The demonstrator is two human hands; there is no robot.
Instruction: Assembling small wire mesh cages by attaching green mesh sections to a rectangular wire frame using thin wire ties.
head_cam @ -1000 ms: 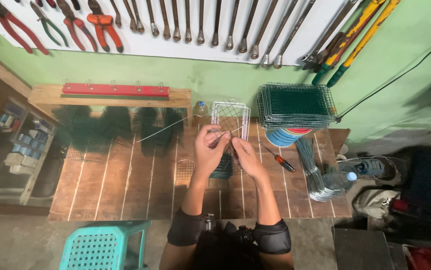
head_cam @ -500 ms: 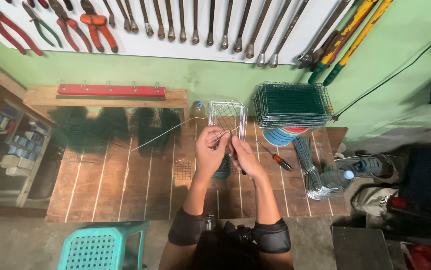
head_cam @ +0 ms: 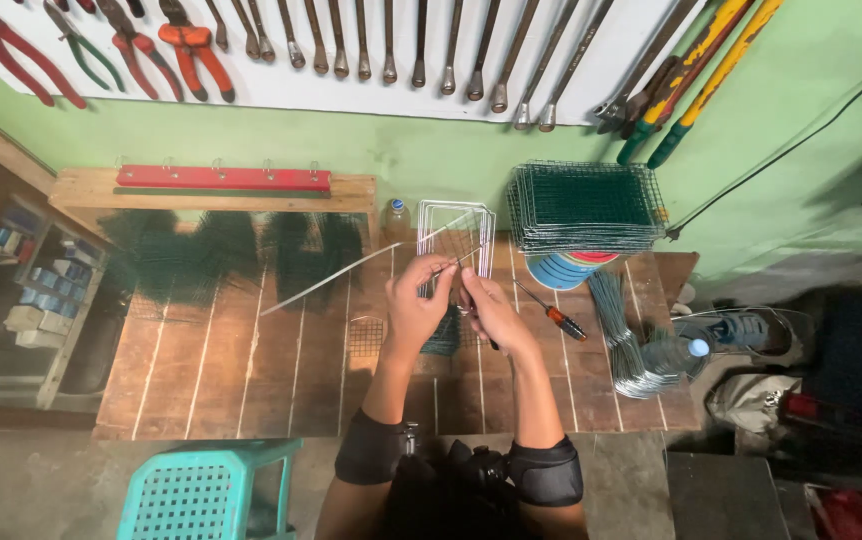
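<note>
Here both hands meet over the wooden table (head_cam: pixel 201 370): the left hand (head_cam: pixel 413 305) pinches a thin wire (head_cam: pixel 351 272) running far-left, while the right hand (head_cam: pixel 486 310) is clenched on a dark tool (head_cam: pixel 463 300) just beside it.

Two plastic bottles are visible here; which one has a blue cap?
The bottle lying at the right edge of the workbench, beside the wire bundle, has the blue cap. The other bottle stands upright behind the hands near the wall, with no blue cap.
</note>
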